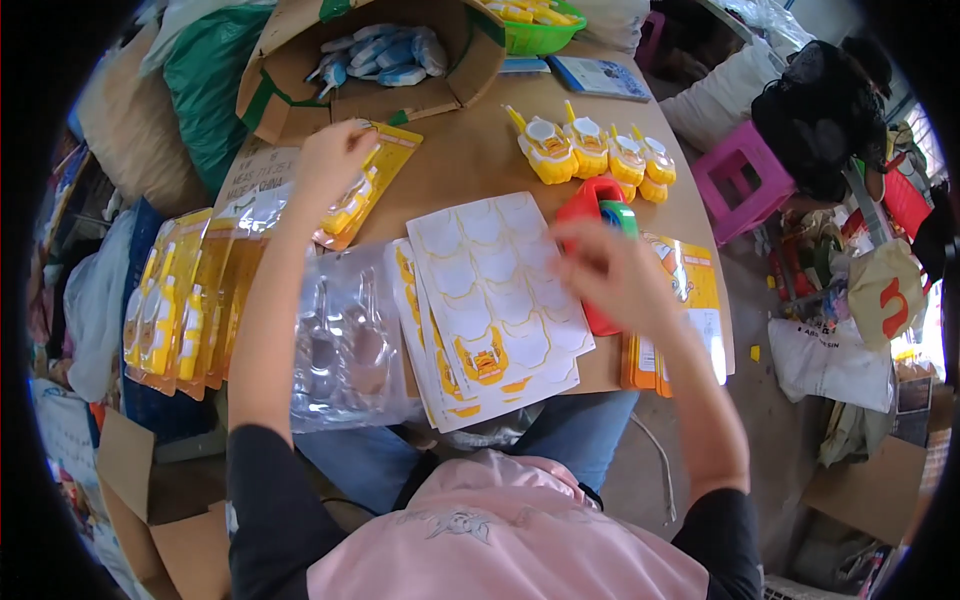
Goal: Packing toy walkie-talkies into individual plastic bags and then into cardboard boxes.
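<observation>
My left hand (345,152) is at the far left of the table, its fingers curled together at the top edge of a yellow toy blister pack (372,186). My right hand (618,268) hovers over a red plastic object with a green round part (598,200), whose kind I cannot make out; its fingers are bent but apart, with nothing visible between them. Between my arms lie white sticker sheets (490,265) with yellow-outlined shapes, most stickers gone. Clear plastic blister shells (345,345) lie beside them on the left. Several yellow toy walkie-talkies (590,150) stand at the far right.
A cardboard box (275,85) holding blue-white pieces lies open at the back. Packed yellow blister cards (165,320) hang over the left edge. Orange printed cards (695,290) lie at the right edge. A green basket (540,35) stands behind; a pink stool (740,180) is to the right.
</observation>
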{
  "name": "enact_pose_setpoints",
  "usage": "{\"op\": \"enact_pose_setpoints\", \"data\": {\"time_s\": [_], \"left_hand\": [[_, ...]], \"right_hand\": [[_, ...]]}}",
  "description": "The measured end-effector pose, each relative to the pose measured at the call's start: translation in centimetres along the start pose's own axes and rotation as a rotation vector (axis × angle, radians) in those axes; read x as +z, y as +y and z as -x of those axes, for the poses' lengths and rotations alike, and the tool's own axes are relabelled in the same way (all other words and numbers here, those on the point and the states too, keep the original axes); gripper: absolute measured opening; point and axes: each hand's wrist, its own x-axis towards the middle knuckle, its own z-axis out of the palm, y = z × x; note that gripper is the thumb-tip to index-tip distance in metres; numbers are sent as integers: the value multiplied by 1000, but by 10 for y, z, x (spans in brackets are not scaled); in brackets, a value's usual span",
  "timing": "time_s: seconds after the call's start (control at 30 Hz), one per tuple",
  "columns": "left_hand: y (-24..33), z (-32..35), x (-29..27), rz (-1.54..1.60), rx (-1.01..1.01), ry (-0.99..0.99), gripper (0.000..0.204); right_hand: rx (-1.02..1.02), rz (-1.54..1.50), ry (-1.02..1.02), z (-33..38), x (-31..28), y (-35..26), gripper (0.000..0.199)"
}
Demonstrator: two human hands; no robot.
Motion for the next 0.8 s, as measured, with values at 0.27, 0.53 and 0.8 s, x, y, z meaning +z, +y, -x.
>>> {"op": "enact_pose_setpoints", "data": {"time_s": [0.27,0.53,0.8], "left_hand": [[2,180,-101,-453,-434,-560,47],[3,218,-108,-563,-349,-451,27],[56,184,-172,-19,-506,-281,15]], "right_hand": [[-67,950,270,-185,6,87,54],[151,1228,-16,-219,25,86,56],[-269,-162,426,-113,12,-6,48]]}}
